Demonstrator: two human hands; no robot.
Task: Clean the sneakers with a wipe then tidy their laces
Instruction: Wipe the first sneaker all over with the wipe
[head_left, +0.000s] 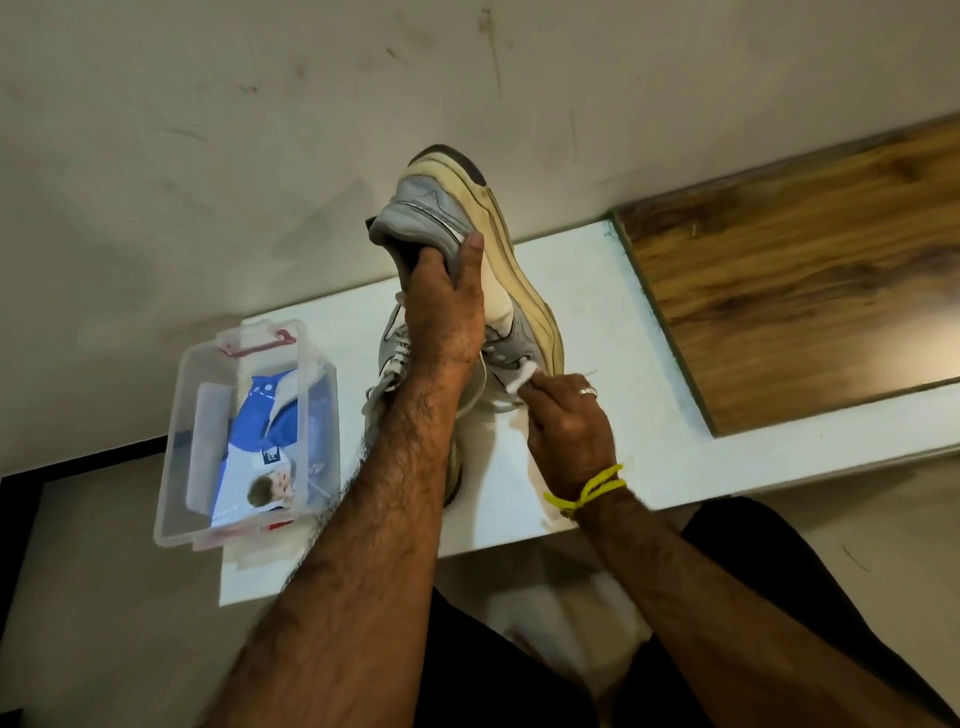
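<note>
Left hand (441, 306): fingers gripped the sneaker (467, 244) by its collar, frame centre.
Right hand (566, 426): fingers pinched the wipe (522, 376) — best rubbed firmly along the side panel.

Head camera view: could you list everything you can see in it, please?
Sneaker: one clearly seen, grey with a yellowed sole, held on its side above the shelf; a second seems to lie under the arm.
Wipe: one, white, pressed on the sneaker's side.
Plastic box: one, clear with red clips, left on the shelf.
Wipes packet: one, blue and white, inside the box.
Shelf: one, white.
Wooden panel: one, brown, right.
Left hand: grips the sneaker's heel.
Right hand: holds the wipe; ring, yellow wrist thread.
</note>
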